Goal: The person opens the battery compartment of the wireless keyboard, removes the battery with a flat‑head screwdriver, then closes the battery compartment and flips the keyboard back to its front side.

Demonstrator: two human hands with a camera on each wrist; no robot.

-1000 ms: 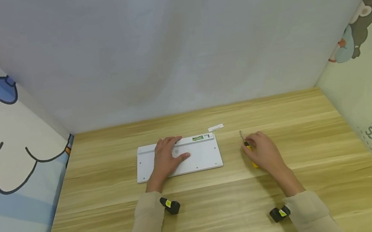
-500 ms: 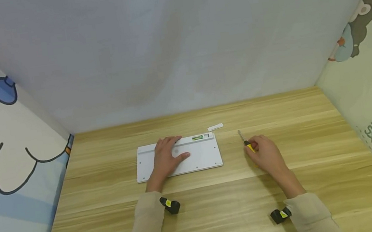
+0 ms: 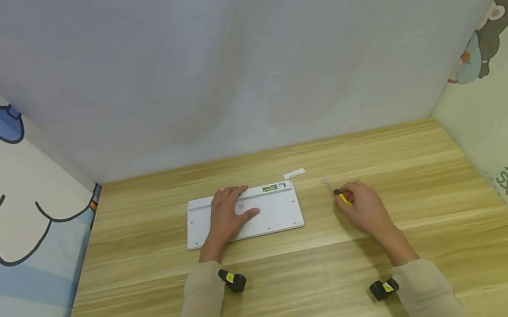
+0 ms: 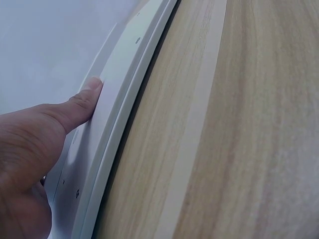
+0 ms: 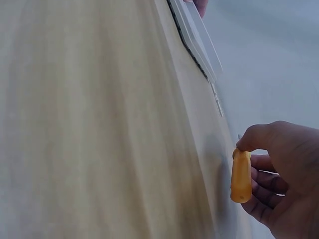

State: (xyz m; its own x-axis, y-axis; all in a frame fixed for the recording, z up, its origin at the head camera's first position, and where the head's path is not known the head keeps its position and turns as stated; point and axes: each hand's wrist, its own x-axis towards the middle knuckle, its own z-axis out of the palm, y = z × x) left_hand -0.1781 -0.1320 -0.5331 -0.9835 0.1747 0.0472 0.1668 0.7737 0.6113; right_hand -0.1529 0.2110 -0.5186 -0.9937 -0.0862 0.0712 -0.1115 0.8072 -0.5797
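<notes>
A white keyboard (image 3: 271,215) lies face down on the table, its battery slot uncovered with a green battery (image 3: 270,188) inside. My left hand (image 3: 225,216) rests flat across its left half, thumb spread, as the left wrist view also shows with the thumb (image 4: 82,102) on the underside. To the right of the keyboard, my right hand (image 3: 363,205) pinches a small screwdriver (image 5: 241,177) with a yellow and black handle. The metal shaft points away and to the left. Behind the keyboard's right corner lies a slim white battery cover (image 3: 294,173).
The wooden table (image 3: 300,286) meets a grey cloth wall (image 3: 247,73) at the back. Printed cartoon panels stand on the left and right. Each wrist carries a black camera (image 3: 234,281) near the sleeve cuff.
My right hand has lifted the screwdriver slightly and shifted its grip along the handle, with the tip swinging a little left. My left hand and the keyboard have stayed put.
</notes>
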